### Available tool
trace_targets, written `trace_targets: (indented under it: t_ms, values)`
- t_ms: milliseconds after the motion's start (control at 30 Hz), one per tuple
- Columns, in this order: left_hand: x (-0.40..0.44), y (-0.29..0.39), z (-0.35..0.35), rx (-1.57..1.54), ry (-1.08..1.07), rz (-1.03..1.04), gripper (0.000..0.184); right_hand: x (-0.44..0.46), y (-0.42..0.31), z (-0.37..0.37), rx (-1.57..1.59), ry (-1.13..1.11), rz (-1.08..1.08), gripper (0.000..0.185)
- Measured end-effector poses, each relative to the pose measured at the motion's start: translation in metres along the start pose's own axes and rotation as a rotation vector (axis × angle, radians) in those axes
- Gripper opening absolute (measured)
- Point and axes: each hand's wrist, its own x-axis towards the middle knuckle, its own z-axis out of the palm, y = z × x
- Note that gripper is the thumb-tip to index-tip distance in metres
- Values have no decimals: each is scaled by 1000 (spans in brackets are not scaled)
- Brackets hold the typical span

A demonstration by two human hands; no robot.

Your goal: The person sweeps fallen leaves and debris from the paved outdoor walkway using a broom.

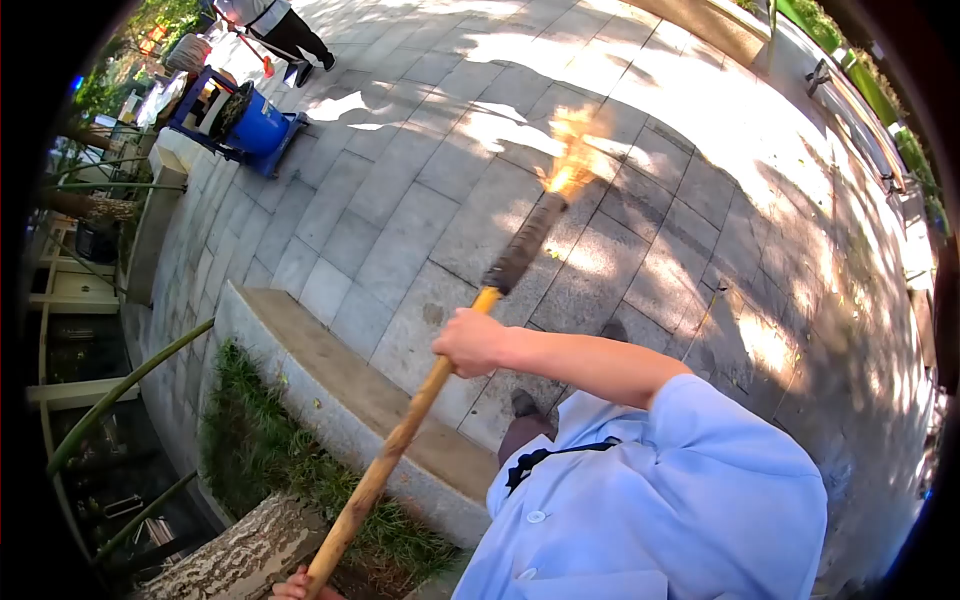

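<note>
A long broom slants across the view, its wooden handle (390, 450) running from the bottom left up to a dark wrapped section (527, 243). At its far end the yellowish bristles (575, 160) are blurred over the paving. My right hand (472, 342) is closed around the handle just below the dark section, with the arm stretched across my front. Near the handle's upper end, at the bottom edge, my left hand (295, 585) is wrapped round it, partly cut off by the frame.
Grey paving slabs (400, 210) lie under patchy sunlight. A low stone kerb (340, 390) borders grass (260, 430) and a tree trunk (240, 545) at left. Farther off stand a cart with a blue bin (258, 125) and a person (280, 30) holding a long-handled tool.
</note>
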Motion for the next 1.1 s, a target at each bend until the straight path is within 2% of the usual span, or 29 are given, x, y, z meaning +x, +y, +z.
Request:
trace_targets:
  t_ms: [33, 167, 233, 267, 333, 367, 433, 500, 567, 600, 633, 700, 767, 833, 900, 1000, 1100]
  values:
    - [-5, 3, 30, -43, 57, 88, 23, 20, 6, -4, -2, 3, -76, 14]
    - [-50, -33, 95, 69, 310, 103, 20, 58, 76, 6, 66, -5, -171, 13]
    - [-59, -48, 135, 375, 271, 4, 19, 41, 110, 17, 108, -15, -193, 12]
    - [-55, -52, 154, 386, 261, 3, 19, 18, 131, 21, 132, -53, -122, 12]
    - [-37, -55, 197, 351, 94, -149, 18, -42, 165, 19, 201, -115, 12, 14]
    - [-26, -59, 223, 329, 32, -155, 18, -81, 176, 13, 242, -134, 78, 15]
    - [-8, -69, 267, 103, -154, -300, 14, -159, 200, 5, 277, -160, 233, 19]
    - [-5, -91, 322, 4, -246, -423, 13, -240, 219, -14, 306, -141, 431, 20]
    - [-19, -126, 384, 36, -328, -514, 13, -321, 248, -7, 314, -132, 589, 18]
    - [-33, -146, 417, -49, -414, -575, 12, -367, 262, 8, 339, 16, 637, 15]
    - [-54, -165, 448, -82, -469, -599, 12, -413, 279, 26, 358, 60, 673, 14]
    - [-89, -192, 503, -192, -600, -690, 12, -491, 295, 26, 353, 24, 884, 12]
    - [-105, -202, 538, -275, -637, -724, 12, -544, 300, 12, 205, 90, 973, 10]
    - [-99, -205, 556, -349, -679, -749, 12, -554, 306, -10, 177, 118, 986, 11]
    - [-77, -201, 551, -373, -614, -700, 8, -547, 303, -49, 132, 130, 977, 12]
    - [-29, -189, 520, -330, -463, -569, 8, -475, 315, -97, 124, 140, 910, 10]
    - [27, -152, 470, -244, -254, -384, 8, -374, 316, -153, 127, 85, 683, 14]
